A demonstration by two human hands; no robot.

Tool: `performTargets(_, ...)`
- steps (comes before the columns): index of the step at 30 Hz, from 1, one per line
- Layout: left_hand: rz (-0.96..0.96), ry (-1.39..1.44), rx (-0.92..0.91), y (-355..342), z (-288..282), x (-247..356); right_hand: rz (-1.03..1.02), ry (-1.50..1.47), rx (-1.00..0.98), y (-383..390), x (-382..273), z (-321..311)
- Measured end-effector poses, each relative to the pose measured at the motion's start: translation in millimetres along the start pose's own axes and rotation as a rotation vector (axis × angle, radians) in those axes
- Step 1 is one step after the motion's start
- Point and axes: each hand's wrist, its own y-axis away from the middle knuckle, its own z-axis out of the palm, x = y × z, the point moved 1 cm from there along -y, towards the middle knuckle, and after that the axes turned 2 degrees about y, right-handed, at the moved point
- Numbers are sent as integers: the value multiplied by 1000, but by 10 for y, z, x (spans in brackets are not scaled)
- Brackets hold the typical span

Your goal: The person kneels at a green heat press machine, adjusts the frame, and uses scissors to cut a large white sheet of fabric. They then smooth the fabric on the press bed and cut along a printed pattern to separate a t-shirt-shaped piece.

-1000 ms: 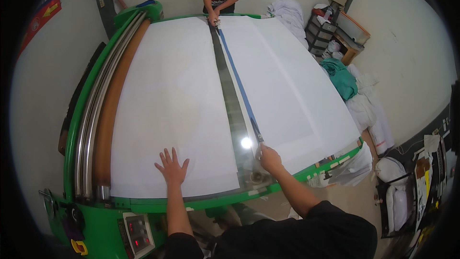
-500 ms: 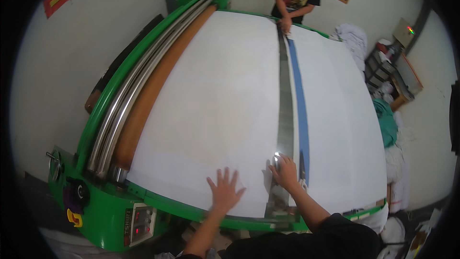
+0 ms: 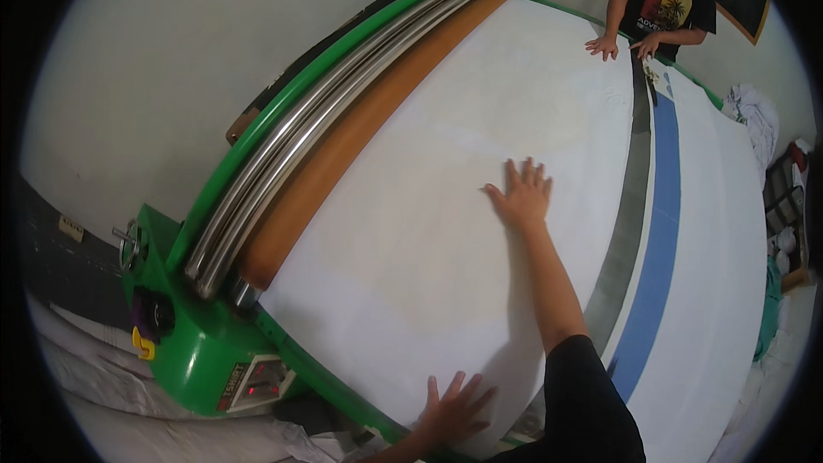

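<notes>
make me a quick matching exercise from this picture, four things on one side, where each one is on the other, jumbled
Things:
1. person's right hand
2. person's left hand
3. long blue strip
4. shiny steel rollers

Places:
A. along the green frame, beside the tan roller
B. flat on the white sheet, far out
C. right of the grey strip
D. at the sheet's near edge

Pairs: 1-B, 2-D, 3-C, 4-A

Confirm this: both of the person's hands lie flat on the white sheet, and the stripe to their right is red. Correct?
Not quite. In the head view the left hand and right hand do lie flat on the white sheet, but the stripe is blue, not red.
</notes>
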Motion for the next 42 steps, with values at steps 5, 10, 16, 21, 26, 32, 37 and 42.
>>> performTargets(5, -136, 144, -433, -205, -328, 117, 60, -32, -11, 90, 305, 93)
performTargets(10, -199, 203, 77, -704, -654, -829, 54, -46, -46, 78, 325, 42)
performTargets(16, -786, 74, 441, -1243, -626, -1865, 114, 6, -78, 119, 396, -29)
performTargets(21, -786, 104, 376, -1152, -547, -1693, 121, 64, -91, 84, 444, -6)
performTargets(26, -783, 121, 387, -1115, -565, -1724, 88, 167, -209, -345, 422, -178)
performTargets(32, -748, 137, 393, -1083, -535, -1741, -106, 116, 4, -743, 628, 188)
performTargets(37, -725, 130, 362, -1057, -583, -1701, -98, 125, -53, -630, 747, 163)
performTargets(42, -724, 151, 338, -1056, -604, -1708, -109, 129, -58, -652, 828, 195)
